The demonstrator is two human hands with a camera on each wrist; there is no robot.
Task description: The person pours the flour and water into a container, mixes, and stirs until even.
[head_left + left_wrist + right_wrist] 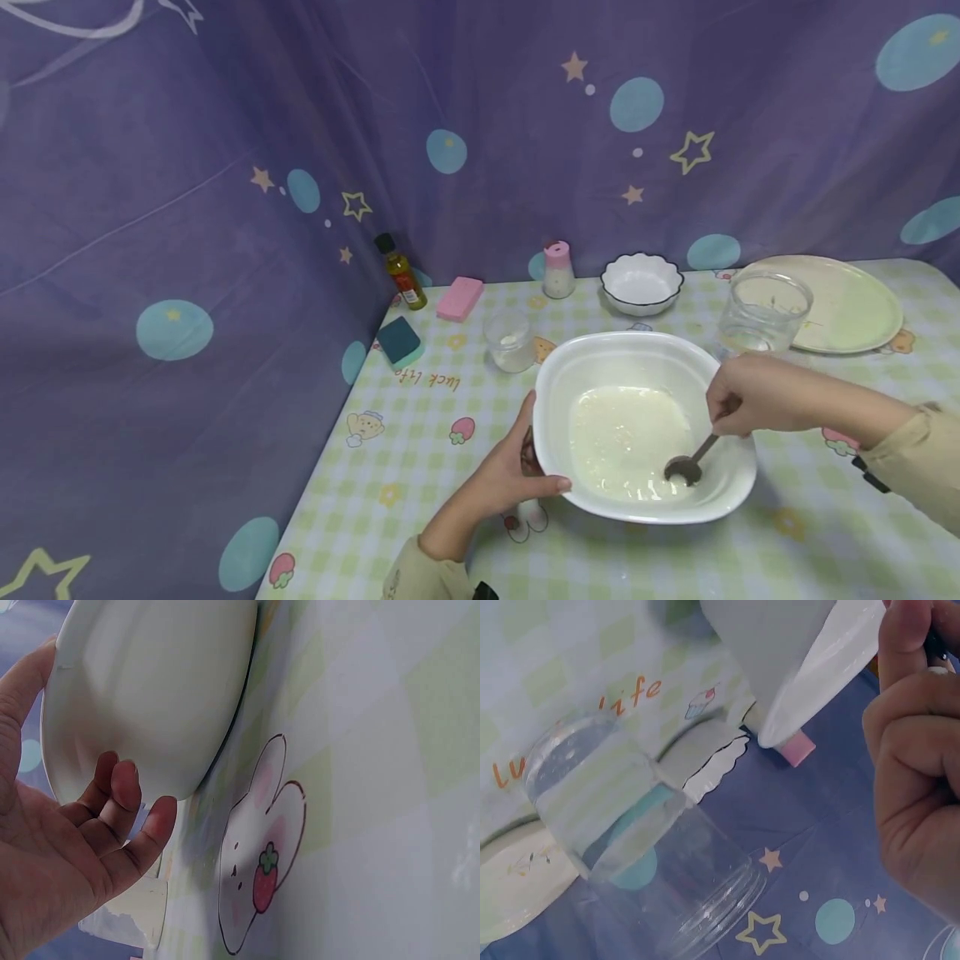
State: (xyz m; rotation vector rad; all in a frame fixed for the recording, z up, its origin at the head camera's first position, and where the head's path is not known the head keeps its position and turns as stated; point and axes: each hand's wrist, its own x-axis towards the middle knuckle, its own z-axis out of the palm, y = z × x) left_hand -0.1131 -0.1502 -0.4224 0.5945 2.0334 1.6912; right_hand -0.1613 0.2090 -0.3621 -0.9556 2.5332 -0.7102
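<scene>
Orange lettering on the tablecloth

The checked tablecloth (420, 433) carried orange words, upside down in the head view, seemingly "luck life"; the oil bottle's (401, 272) label was unreadable.

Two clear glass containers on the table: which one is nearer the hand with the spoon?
The larger glass jar, standing just behind the right hand and beside the pale plate. The smaller glass sits off the big bowl's far-left corner.

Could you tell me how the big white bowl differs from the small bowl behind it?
The big bowl is plain white and holds milky liquid and a spoon; the small bowl has a scalloped dark rim and looks empty. The left hand steadies the big bowl; nobody touches the small bowl. Both are white.
</scene>
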